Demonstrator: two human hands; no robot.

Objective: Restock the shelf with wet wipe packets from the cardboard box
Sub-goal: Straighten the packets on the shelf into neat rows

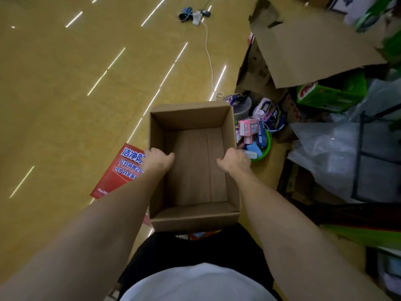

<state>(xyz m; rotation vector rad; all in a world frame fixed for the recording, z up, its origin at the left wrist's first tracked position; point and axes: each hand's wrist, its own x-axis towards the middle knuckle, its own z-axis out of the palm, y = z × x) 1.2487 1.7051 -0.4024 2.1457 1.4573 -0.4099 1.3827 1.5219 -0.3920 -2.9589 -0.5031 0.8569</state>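
Empty cardboard box [195,166] at frame centre, open top facing up, bare brown bottom showing — no wet wipe packets visible inside. It is held out in front of the person's torso, and appears to be above the yellow floor [65,83], not resting on it.

Left hand [157,160] grips the box's left wall at about 9 o'clock, thumb hooked over the rim inside, remaining fingers hidden behind the wall. Right hand [235,159] grips the right wall at 3 o'clock the same way, thumb in, fingers wrapped outside. The symmetric two-sided hold keeps the open box level and stops the thin walls flexing.

No shelf clearly in view, so where the packets ended up cannot be told from here. Judgement: box looks emptied, restock likely at or near its end; the box seems carried for disposal or set-down.

Around it: red printed carton [121,170] on the floor at 9 o'clock, partly hidden by the left forearm. Green basin [263,152] of small pink and blue packs at 3 o'clock, just beside the box. Flattened cardboard sheet [314,44] at 1 o'clock, clear plastic bag [325,148] further right. White cable [209,55] runs toward 12 o'clock to a power strip [196,17].
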